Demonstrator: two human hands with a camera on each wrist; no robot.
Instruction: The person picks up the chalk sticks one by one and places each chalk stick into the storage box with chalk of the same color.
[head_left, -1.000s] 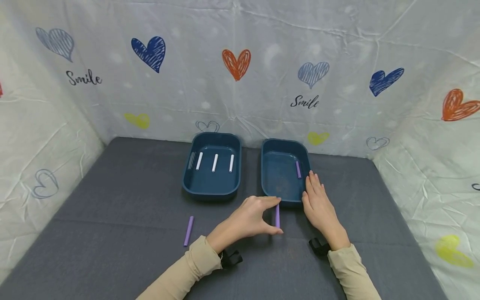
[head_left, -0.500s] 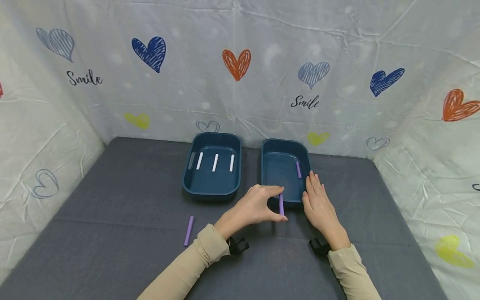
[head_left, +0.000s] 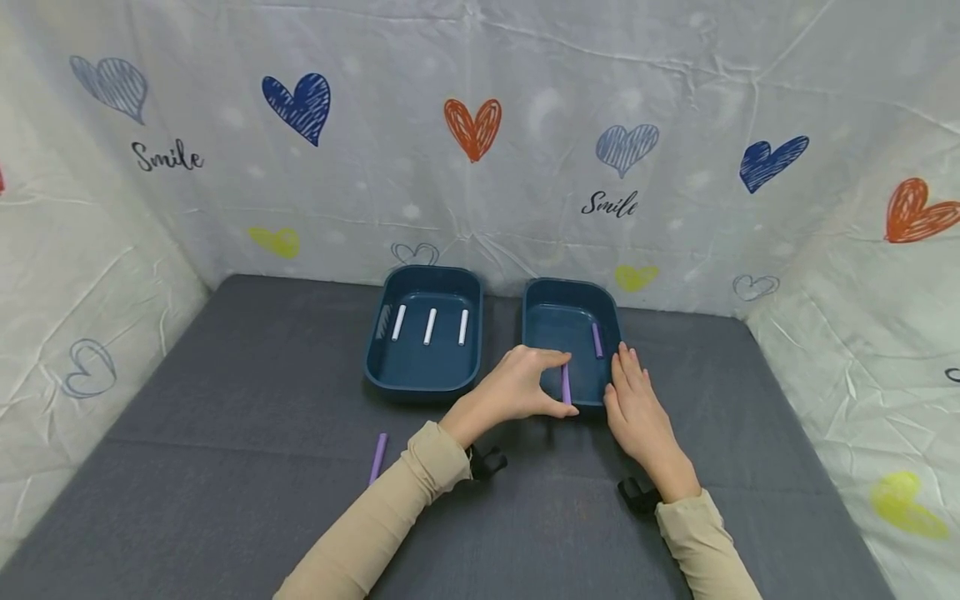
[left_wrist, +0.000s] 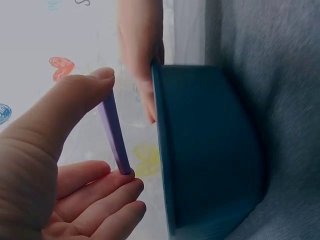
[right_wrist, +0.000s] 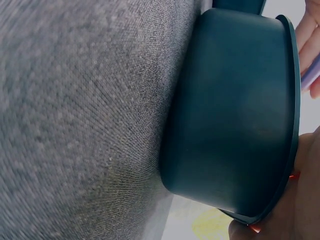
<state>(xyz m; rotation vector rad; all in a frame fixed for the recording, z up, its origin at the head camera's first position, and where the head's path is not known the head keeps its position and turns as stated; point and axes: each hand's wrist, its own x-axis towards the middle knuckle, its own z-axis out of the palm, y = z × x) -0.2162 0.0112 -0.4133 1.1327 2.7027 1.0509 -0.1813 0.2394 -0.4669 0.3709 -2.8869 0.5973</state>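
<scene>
My left hand (head_left: 512, 385) pinches a purple chalk stick (head_left: 566, 386) end to end between thumb and fingertips. In the head view the stick overlaps the near part of the right blue tray (head_left: 550, 321); the left wrist view shows this chalk (left_wrist: 114, 134) beside the tray's rim (left_wrist: 161, 140). My right hand (head_left: 642, 412) rests with straight fingers along that tray's right side near the front corner. Another purple chalk stick (head_left: 597, 340) lies inside the tray by its right wall. A further purple stick (head_left: 378, 457) lies on the cloth, partly hidden by my left sleeve.
The left blue tray (head_left: 423, 367) holds three white sticks (head_left: 431, 327) in a row. Both trays stand at the back of the grey cloth-covered table (head_left: 247, 417). Behind them hangs a white curtain (head_left: 525, 67) printed with hearts.
My left hand has carried the purple chalk stick forward and slightly right, from in front of the right tray to over its near edge. My right hand has stayed in place.
</scene>
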